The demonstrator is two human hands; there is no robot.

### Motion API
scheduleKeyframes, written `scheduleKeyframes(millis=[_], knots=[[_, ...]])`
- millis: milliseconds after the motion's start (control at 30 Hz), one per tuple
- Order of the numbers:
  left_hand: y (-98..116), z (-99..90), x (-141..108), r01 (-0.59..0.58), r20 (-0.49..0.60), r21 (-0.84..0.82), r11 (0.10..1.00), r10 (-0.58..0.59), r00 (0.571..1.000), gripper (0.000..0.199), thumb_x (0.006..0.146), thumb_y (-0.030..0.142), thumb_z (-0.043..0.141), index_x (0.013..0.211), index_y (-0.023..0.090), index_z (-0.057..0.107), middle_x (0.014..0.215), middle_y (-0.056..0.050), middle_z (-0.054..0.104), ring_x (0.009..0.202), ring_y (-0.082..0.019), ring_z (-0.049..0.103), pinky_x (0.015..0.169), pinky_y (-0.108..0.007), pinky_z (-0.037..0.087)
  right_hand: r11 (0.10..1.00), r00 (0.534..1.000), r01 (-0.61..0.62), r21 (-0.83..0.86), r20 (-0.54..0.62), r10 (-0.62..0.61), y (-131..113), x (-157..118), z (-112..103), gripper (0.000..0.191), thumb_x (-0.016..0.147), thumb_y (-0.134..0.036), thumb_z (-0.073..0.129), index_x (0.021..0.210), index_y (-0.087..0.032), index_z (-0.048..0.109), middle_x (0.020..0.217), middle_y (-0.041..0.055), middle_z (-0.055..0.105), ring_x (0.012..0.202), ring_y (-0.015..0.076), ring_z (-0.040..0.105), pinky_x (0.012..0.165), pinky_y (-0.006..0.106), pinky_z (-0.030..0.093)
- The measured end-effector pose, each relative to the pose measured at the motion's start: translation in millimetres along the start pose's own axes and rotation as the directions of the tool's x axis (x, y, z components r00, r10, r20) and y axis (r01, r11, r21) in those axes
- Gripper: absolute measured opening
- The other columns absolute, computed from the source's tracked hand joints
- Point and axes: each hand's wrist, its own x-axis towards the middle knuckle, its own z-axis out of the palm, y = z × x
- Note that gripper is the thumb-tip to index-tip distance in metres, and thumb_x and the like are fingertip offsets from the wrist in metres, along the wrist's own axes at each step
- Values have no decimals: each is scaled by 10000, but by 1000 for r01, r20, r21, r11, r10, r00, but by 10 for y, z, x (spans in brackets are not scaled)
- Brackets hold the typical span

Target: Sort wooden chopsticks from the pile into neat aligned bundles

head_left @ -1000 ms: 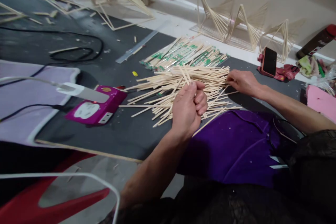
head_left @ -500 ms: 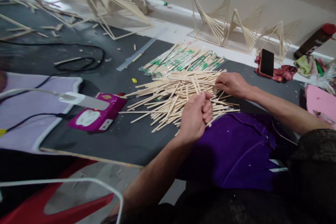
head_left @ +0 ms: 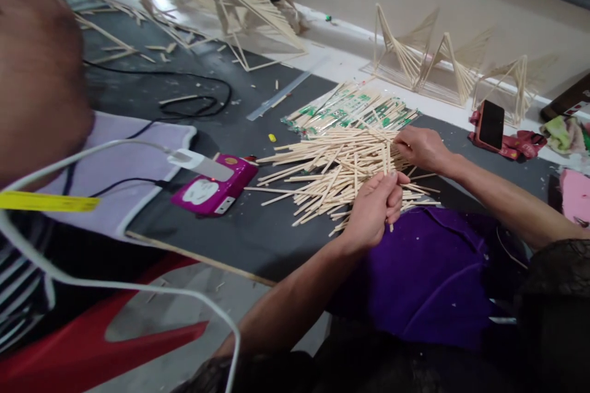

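Observation:
A loose heap of pale wooden chopsticks [head_left: 318, 175] lies on the dark table in front of me. My left hand [head_left: 375, 209] is closed around a few chopsticks at the heap's near side. Their ends stick out above the fingers, and one tip shows below. At the heap's right edge, my right hand [head_left: 421, 146] pinches with thumb and fingers at the end of a chopstick; the fingertips are partly hidden. Behind the heap lie more chopsticks in clear, green-printed wrappers [head_left: 350, 107].
A purple power strip [head_left: 214, 187] with a white plug sits left of the heap. Stick frameworks [head_left: 405, 58] stand along the wall. A phone [head_left: 490, 126] lies at right, a clear ruler [head_left: 281, 95] behind. Purple cloth [head_left: 428, 276] covers my lap. Another person [head_left: 41, 73] is close at left.
The view has swung left, so the table appears shifted right, and the other person has come into view. Both my hands stay closed at the heap; the left still holds chopsticks.

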Motion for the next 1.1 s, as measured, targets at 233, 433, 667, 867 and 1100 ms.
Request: scheduleKeyframes(millis=[233,433,667,867,1100], knots=[[111,-25,32,-128,-108,-75,989,120,987,256,769,371,741,810,157,607,508,101,332,385,-25,271,353,-125,232,446,965,-260,856,209,160,-118,-380,-183,154,824,-303,598,829,-154,637,609,-41,518,500,61,411,472,203,309],[140,-52,84,-124,-110,-112,986,111,988,251,720,287,786,821,149,603,542,95,394,388,-9,261,332,-113,185,65,889,-455,888,448,99,-340,-689,-82,181,793,-335,663,817,-164,606,524,-71,468,427,43,360,384,163,225],[86,-61,135,-131,-133,-126,983,114,984,365,639,267,835,691,168,488,554,102,425,378,14,236,319,-96,189,122,913,-401,908,385,132,-518,-834,-52,111,832,-274,601,834,-163,593,515,-81,471,422,46,377,399,166,241],[77,-40,100,-61,-74,-26,998,59,996,368,592,335,851,711,133,568,598,39,588,358,28,253,307,-104,180,266,927,-372,889,367,70,-423,-862,-134,181,855,-282,590,729,-153,572,578,-47,551,448,40,452,423,173,317],[6,16,38,104,-6,160,982,-104,995,421,537,338,872,670,150,519,516,43,566,343,17,270,320,-111,160,135,941,-250,959,208,266,-112,-658,-316,285,776,-251,696,1040,-166,628,779,-13,654,529,49,546,387,152,362]])
